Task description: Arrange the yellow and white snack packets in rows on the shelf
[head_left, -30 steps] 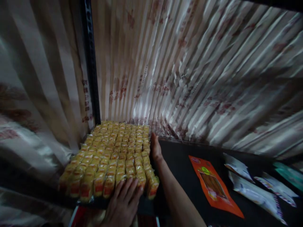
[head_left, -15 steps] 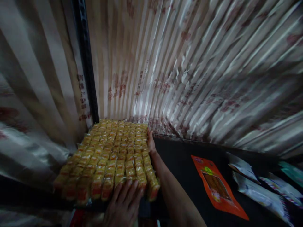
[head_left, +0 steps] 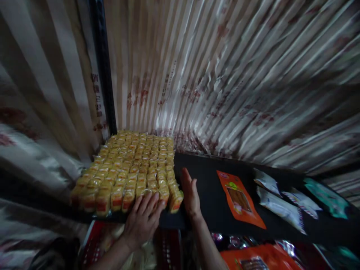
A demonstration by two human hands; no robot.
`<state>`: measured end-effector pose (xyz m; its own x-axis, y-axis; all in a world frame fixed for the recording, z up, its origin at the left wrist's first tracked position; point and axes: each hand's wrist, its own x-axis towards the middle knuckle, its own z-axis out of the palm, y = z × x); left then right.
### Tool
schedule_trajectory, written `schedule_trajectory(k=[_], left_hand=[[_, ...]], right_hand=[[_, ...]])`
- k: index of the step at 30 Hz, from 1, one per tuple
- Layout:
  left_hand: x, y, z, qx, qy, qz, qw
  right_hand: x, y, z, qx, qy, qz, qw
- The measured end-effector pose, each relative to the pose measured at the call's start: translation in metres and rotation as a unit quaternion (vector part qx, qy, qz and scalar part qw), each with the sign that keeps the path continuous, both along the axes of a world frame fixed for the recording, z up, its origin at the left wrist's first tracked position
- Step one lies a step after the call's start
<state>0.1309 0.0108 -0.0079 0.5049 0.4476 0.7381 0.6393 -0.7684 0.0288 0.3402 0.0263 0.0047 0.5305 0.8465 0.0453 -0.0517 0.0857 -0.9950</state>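
Note:
Rows of small yellow packets in clear wrap (head_left: 135,165) stand packed together in a block at the left end of a black shelf (head_left: 202,198). My left hand (head_left: 146,213) lies with outstretched fingers against the front of the block, right of its middle. Just off the block's right side is my right hand (head_left: 191,191), fingers extended, palm turned toward the packets and nothing in it. The packets at the front right corner lean slightly out of line.
An orange food packet (head_left: 239,198) lies on the shelf to the right, then white packets (head_left: 281,210) and a green packet (head_left: 326,197). Below are a red crate (head_left: 168,247) and another orange packet (head_left: 261,258). Striped sheeting (head_left: 197,75) hangs behind, beside a dark upright post (head_left: 104,67).
My right hand has drawn back toward me along the block's right side, from the far corner to near the front. My left hand stays at the front. The view has shifted slightly.

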Motion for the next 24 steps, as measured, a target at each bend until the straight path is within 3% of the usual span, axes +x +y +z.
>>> schedule_trajectory(k=[3,7,16,24], left_hand=[[-0.001,-0.001,0.001,-0.009,-0.003,-0.003,1.000],[-0.002,-0.002,0.002,-0.011,0.001,-0.009,1.000],[-0.003,-0.001,-0.002,0.003,0.000,-0.023,1.000],[-0.004,0.000,-0.004,0.027,0.064,-0.044,0.997]], right_hand=[[-0.022,-0.020,0.004,0.008,0.048,-0.017,0.999],[-0.045,-0.011,0.010,0.028,0.089,-0.066,0.993],[-0.068,0.004,0.004,0.027,-0.065,-0.137,0.988],[-0.066,0.002,0.002,0.025,-0.019,-0.088,0.996]])
